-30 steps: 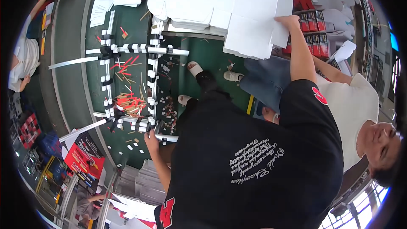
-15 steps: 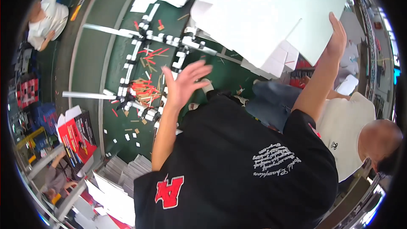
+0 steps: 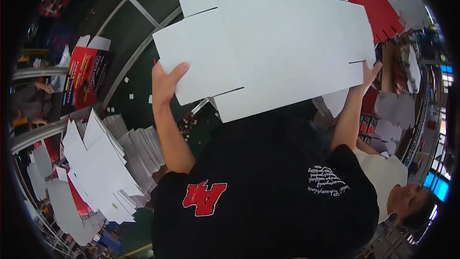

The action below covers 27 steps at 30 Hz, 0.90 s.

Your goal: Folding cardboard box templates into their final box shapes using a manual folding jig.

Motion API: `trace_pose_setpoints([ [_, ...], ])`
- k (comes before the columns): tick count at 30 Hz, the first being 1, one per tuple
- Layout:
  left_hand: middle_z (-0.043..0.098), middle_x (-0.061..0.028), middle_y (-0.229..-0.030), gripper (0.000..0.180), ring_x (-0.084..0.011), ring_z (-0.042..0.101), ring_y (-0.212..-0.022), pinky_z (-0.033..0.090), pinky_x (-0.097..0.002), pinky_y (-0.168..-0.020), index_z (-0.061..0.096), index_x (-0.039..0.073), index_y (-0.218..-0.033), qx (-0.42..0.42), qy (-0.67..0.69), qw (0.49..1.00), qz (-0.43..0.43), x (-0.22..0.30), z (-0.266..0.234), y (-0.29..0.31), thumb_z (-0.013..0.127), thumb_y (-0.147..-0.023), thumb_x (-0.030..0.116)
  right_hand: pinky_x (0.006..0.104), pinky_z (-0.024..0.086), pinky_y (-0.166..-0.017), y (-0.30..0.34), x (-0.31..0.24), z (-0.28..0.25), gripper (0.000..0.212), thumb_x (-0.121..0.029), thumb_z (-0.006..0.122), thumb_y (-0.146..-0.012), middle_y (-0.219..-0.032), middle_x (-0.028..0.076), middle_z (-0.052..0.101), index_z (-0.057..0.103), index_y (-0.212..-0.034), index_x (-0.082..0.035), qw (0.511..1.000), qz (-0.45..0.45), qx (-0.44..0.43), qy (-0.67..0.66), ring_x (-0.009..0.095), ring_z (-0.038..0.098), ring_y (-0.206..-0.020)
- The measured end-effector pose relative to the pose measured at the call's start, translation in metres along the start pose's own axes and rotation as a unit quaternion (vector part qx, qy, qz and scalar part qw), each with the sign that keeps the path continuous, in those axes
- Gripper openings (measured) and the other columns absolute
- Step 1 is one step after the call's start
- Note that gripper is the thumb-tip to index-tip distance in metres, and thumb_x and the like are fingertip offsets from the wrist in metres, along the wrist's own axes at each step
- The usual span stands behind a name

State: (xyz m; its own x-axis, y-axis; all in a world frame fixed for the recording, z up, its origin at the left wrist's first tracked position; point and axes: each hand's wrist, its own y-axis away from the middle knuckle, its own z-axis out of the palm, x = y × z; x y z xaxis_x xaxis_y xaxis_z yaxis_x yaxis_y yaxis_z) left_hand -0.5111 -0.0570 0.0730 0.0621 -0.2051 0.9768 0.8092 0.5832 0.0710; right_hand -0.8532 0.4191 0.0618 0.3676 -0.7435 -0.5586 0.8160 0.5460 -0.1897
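Observation:
A large white die-cut cardboard sheet (image 3: 292, 43) with slotted flaps spreads out in front of my chest, tilted a little. My left hand (image 3: 165, 80) is closed on its left flap, thumb on top and the other fingers hidden beneath. At the sheet's right edge, beside a slot, my right hand (image 3: 370, 74) grips the cardboard. Much of the floor and the black-and-white frame are covered by the sheet.
Stacked white cardboard sheets (image 3: 98, 158) stand at the lower left, near a red and black printed box (image 3: 86, 79). Red cardboard (image 3: 376, 9) lies at the far right. A person in a white shirt (image 3: 385, 175) is close on my right. Metal rails (image 3: 143, 12) cross at upper left.
My left hand, empty and spread before, now grips the sheet's left flap. The sheet has come nearer and lower, across my front. My view has shifted left, bringing the stacked sheets further in.

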Motion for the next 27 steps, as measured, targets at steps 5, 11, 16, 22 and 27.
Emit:
trace_pose_setpoints([
  [5,0.064,-0.0116,-0.104,0.038,-0.0173,0.062,-0.09,0.049,-0.0303,-0.08,0.056,-0.007,-0.113,0.099,-0.07,0.993,0.008,0.005,-0.039,0.003,0.069,-0.081,0.011,0.0355,0.049,-0.087,-0.114,0.049,0.054,0.058,-0.028,0.067,-0.085,-0.118,0.015,0.058,0.046,-0.129,0.004,0.785,0.207,0.123,0.57,0.025,0.06,-0.1],
  [11,0.066,-0.0116,-0.098,0.037,-0.0147,0.061,-0.086,0.049,-0.0285,-0.077,0.058,-0.008,-0.107,0.159,-0.184,0.968,0.07,-0.011,-0.028,-0.023,0.07,-0.082,0.016,0.029,0.051,-0.079,-0.188,0.095,0.037,0.037,-0.017,0.073,-0.08,-0.098,0.012,0.065,0.063,-0.106,0.007,0.751,0.228,0.053,0.617,0.021,0.062,-0.085],
  [16,0.066,-0.012,-0.097,0.04,-0.0147,0.062,-0.085,0.049,-0.0289,-0.077,0.059,-0.009,-0.106,0.22,-0.253,0.942,0.01,-0.037,-0.018,-0.049,0.072,-0.08,0.018,0.0318,0.049,-0.088,-0.198,0.147,-0.022,0.047,-0.009,0.075,-0.077,-0.11,0.014,0.061,0.055,-0.115,0.009,0.758,0.311,0.1,0.565,0.022,0.06,-0.097],
  [22,0.067,-0.0109,-0.096,0.042,-0.0149,0.061,-0.085,0.048,-0.0284,-0.078,0.06,-0.008,-0.106,0.299,-0.321,0.897,-0.047,-0.044,-0.02,-0.066,0.073,-0.08,0.022,0.0336,0.053,-0.079,-0.223,0.176,-0.09,0.046,-0.014,0.074,-0.079,-0.106,0.016,0.062,0.055,-0.113,0.011,0.756,0.419,0.041,0.501,0.022,0.062,-0.093],
  [27,0.067,-0.0105,-0.094,0.039,-0.0127,0.06,-0.083,0.048,-0.0274,-0.075,0.061,-0.006,-0.104,0.334,-0.338,0.878,-0.052,-0.028,0.011,-0.053,0.073,-0.08,0.022,0.0296,0.047,-0.071,-0.225,0.153,-0.059,0.045,-0.03,0.075,-0.078,-0.088,0.011,0.066,0.065,-0.096,0.011,0.651,0.396,-0.009,0.648,0.016,0.059,-0.081],
])
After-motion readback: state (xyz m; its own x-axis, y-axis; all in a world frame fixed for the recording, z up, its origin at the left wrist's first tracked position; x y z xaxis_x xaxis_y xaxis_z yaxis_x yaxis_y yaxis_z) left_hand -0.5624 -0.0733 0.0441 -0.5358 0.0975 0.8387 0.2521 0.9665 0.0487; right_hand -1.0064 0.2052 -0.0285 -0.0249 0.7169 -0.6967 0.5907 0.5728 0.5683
